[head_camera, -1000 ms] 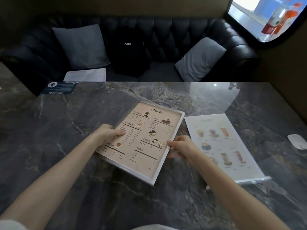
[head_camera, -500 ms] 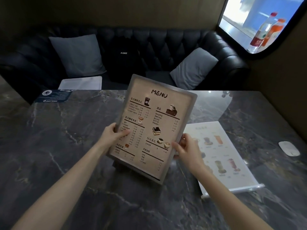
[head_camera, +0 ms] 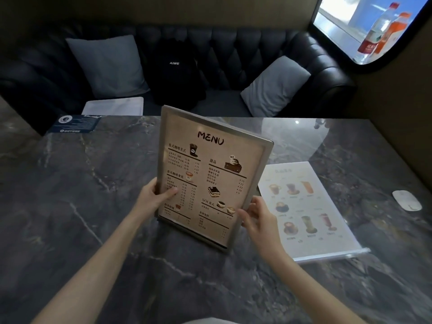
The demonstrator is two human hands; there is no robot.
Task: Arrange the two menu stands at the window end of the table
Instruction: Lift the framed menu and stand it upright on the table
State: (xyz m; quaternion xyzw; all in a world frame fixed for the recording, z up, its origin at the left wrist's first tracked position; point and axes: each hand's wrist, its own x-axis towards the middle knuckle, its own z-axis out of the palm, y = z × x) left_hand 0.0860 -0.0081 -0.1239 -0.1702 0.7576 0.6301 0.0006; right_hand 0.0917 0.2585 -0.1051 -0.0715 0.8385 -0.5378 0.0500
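Observation:
A beige menu stand (head_camera: 217,174) headed "MENU" stands nearly upright on the dark marble table (head_camera: 81,206), its printed face toward me. My left hand (head_camera: 155,198) grips its left edge, thumb across the front. My right hand (head_camera: 256,215) holds its lower right edge. A second, white menu stand (head_camera: 311,206) with drink pictures lies flat on the table just to the right, its clear base toward me. The window (head_camera: 346,26) is at the upper right.
A white oval object (head_camera: 406,199) lies near the table's right edge. A dark card (head_camera: 74,123) sits at the far left corner. Behind the table is a black sofa (head_camera: 233,50) with two grey cushions, a black bag and a white tray. Bottles stand in the window.
The beige menu stand went from lying tilted in both hands to standing nearly upright on the table. Both hands kept their grip on its edges.

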